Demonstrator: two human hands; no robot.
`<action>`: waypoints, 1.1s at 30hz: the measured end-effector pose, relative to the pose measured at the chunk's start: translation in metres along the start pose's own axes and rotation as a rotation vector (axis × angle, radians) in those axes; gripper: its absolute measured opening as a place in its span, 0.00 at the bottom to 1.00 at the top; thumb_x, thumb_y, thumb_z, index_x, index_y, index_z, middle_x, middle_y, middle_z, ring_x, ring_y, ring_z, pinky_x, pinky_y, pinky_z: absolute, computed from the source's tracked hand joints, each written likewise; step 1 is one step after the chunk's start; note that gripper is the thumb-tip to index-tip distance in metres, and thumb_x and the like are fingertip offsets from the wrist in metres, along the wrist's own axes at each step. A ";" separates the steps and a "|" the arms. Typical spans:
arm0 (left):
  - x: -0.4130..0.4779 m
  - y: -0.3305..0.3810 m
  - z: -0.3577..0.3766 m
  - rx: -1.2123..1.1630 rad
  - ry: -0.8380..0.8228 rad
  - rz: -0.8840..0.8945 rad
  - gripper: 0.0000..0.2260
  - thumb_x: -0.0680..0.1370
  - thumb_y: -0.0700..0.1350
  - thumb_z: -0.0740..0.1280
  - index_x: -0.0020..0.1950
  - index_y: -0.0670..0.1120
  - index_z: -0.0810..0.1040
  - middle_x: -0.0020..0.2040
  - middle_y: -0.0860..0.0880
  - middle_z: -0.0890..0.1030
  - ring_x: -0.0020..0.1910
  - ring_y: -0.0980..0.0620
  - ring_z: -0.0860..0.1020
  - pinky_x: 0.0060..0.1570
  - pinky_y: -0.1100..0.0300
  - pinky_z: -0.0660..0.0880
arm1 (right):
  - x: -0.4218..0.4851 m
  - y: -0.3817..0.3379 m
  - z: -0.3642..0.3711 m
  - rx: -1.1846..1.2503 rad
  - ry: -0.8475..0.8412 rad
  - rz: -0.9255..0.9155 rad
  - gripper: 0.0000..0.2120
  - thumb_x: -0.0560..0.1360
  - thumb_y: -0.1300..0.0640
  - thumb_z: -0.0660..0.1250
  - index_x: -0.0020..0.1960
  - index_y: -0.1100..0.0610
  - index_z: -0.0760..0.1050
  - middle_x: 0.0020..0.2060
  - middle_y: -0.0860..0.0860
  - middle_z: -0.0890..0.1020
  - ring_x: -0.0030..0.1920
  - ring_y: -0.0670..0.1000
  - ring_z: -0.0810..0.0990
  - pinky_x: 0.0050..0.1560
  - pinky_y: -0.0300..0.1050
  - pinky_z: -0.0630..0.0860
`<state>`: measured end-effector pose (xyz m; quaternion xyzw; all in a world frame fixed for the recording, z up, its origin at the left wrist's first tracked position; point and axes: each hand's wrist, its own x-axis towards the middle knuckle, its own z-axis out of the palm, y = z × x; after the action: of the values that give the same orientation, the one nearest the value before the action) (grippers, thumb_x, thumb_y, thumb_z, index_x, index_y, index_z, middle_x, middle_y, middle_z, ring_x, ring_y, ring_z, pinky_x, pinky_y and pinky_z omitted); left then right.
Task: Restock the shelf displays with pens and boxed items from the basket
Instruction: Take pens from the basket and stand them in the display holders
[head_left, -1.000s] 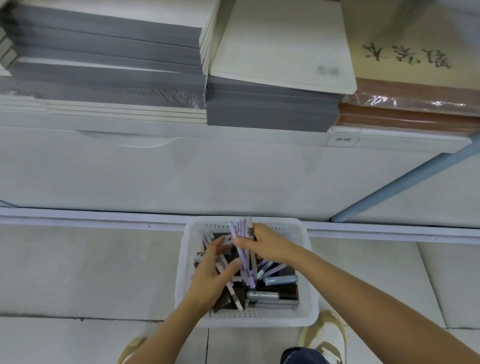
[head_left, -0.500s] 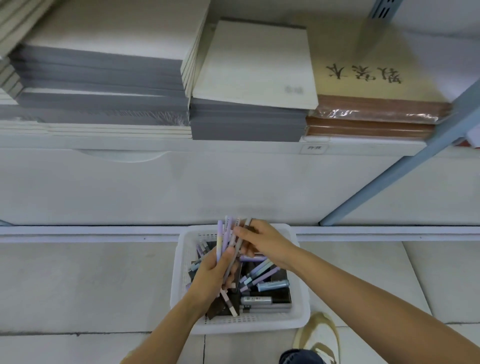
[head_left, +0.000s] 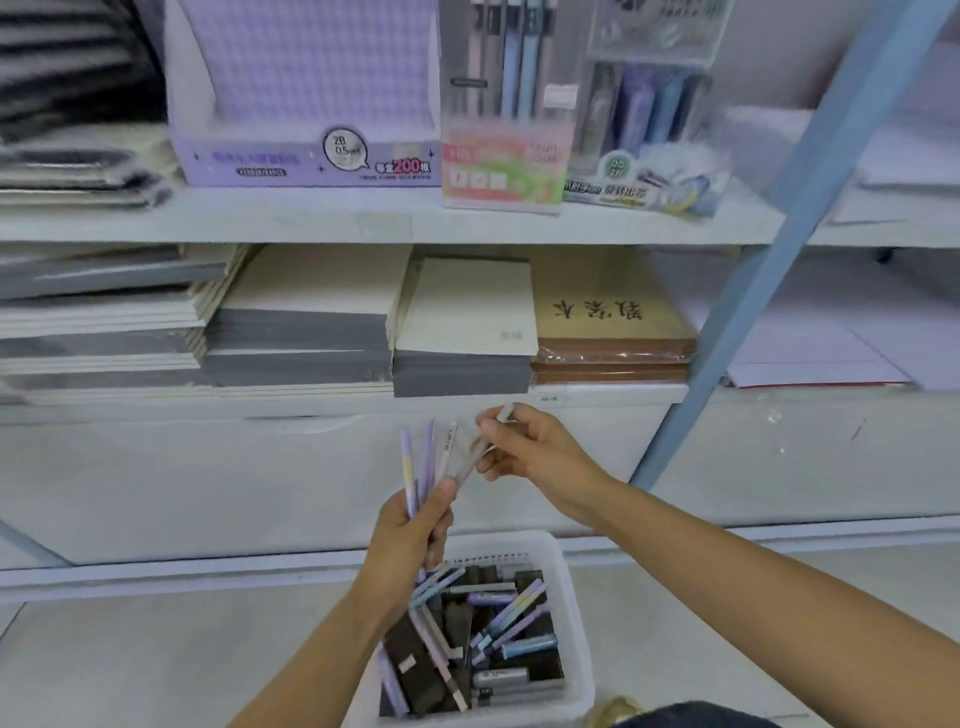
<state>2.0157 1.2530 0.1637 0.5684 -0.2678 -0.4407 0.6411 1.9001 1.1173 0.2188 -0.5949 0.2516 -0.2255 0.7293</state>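
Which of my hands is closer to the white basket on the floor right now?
Left. The left hand, gripping a bunch of pens, sits just above the white basket's back rim; the right hand is higher up, pinching a grey pen.

Grey-edged notebook stacks (head_left: 296, 338) lie side by side, next to a brown wrapped pad (head_left: 597, 340) bearing black calligraphy. A pale blue post (head_left: 761, 291) slants upward just right of it.

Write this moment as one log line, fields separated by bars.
left hand: grips pen bundle | right hand: pinches grey pen | basket: on floor, holds loose pens, dark boxes
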 end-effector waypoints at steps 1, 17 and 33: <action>-0.002 0.013 0.003 0.009 0.004 0.030 0.17 0.73 0.54 0.68 0.32 0.45 0.66 0.25 0.51 0.66 0.21 0.54 0.60 0.21 0.63 0.61 | -0.005 -0.014 0.003 0.017 -0.006 -0.042 0.08 0.80 0.59 0.61 0.55 0.63 0.73 0.43 0.58 0.82 0.38 0.52 0.81 0.42 0.42 0.80; -0.016 0.234 0.062 0.177 -0.044 0.435 0.18 0.80 0.56 0.62 0.40 0.43 0.72 0.29 0.50 0.73 0.20 0.55 0.63 0.19 0.65 0.61 | -0.051 -0.249 0.023 -0.227 0.165 -0.718 0.06 0.81 0.65 0.59 0.56 0.64 0.72 0.41 0.57 0.82 0.38 0.50 0.82 0.43 0.42 0.81; 0.038 0.304 0.064 0.142 0.019 0.530 0.14 0.82 0.51 0.61 0.43 0.44 0.78 0.30 0.53 0.75 0.20 0.56 0.64 0.18 0.64 0.62 | 0.035 -0.307 -0.016 -0.638 0.518 -0.810 0.04 0.81 0.64 0.59 0.52 0.61 0.73 0.42 0.55 0.83 0.43 0.51 0.82 0.48 0.49 0.80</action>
<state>2.0584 1.1776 0.4646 0.5261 -0.4315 -0.2324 0.6950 1.9077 1.0244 0.5142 -0.7596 0.2299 -0.5380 0.2840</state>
